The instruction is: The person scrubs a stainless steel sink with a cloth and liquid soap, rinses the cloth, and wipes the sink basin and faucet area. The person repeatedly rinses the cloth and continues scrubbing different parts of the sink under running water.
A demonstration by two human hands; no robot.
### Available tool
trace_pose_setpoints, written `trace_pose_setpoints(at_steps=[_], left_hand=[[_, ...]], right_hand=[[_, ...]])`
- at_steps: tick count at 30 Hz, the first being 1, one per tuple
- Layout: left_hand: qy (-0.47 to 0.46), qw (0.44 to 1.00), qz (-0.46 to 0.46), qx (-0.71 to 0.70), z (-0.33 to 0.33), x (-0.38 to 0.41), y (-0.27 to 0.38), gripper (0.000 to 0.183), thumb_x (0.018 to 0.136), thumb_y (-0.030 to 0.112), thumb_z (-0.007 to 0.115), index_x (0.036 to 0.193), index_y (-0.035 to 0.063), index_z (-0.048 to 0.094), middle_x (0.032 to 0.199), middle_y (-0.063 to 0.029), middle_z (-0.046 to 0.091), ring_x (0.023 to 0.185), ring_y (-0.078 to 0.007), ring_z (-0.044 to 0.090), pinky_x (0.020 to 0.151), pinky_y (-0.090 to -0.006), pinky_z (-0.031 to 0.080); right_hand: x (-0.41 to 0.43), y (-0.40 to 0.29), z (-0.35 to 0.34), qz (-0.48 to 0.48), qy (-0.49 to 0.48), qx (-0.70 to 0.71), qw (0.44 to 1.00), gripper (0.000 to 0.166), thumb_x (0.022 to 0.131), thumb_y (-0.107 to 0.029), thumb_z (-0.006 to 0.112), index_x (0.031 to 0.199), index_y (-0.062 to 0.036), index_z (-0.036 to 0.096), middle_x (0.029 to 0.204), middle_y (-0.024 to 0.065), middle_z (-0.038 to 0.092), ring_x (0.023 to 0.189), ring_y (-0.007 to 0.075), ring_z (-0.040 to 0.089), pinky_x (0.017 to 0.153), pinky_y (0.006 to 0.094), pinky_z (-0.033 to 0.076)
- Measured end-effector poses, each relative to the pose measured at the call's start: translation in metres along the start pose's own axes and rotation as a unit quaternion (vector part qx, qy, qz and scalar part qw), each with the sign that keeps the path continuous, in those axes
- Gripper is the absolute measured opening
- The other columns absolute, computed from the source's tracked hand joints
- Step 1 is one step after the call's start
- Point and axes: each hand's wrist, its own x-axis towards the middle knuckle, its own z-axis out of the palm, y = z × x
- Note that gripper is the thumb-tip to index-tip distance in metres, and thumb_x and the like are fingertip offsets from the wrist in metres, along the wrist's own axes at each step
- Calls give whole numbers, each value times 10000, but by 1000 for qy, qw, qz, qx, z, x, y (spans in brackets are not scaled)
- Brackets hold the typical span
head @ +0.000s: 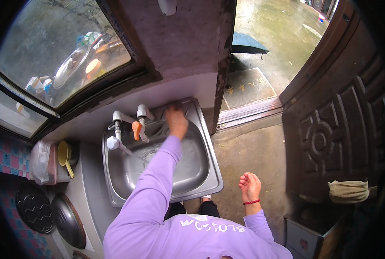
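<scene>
My left hand (177, 123) is over the back right corner of a stainless steel sink (211, 155), by its ridged ledge. It is blurred, and whether it holds anything cannot be told. Water runs from the left white plastic tap (113, 142) into the basin, partly behind my left forearm. A second tap with an orange handle (136, 130) stands between that one and my left hand. My right hand (250, 187), with a red beaded bracelet (251, 202), is raised right of the sink over the floor. Its fingers are curled in; whether something small is between them is unclear.
On the left counter are a yellow dipper (64, 153), a pink container with a plastic bag (42, 162) and a dark round lid (67, 220). An open doorway with a metal sill (250, 115) and a dark panelled door (338, 129) lie right. A cloth (348, 191) hangs there above a cabinet (300, 239).
</scene>
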Motion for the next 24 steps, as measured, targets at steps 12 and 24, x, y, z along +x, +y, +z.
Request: trace_pose_setpoints(at_steps=[12,24], left_hand=[[91,993,38,-67,17,8,-16,288,788,103,463,1052,56,568,1153,-179,487,1028,-342,468,859,-446,391],[60,988,85,-111,-12,4,54,347,710,43,519,1050,72,586,1019,-193,509,932,-361,479,792,-452,397]], right_hand=[[7,-3,21,4,-22,-16,1000,116,890,-156,506,891,-50,553,711,55,606,564,126,577,499,246,487],[8,11,21,26,-23,-22,999,123,890,-167,510,887,-54,559,709,52,606,565,125,580,498,246,488]])
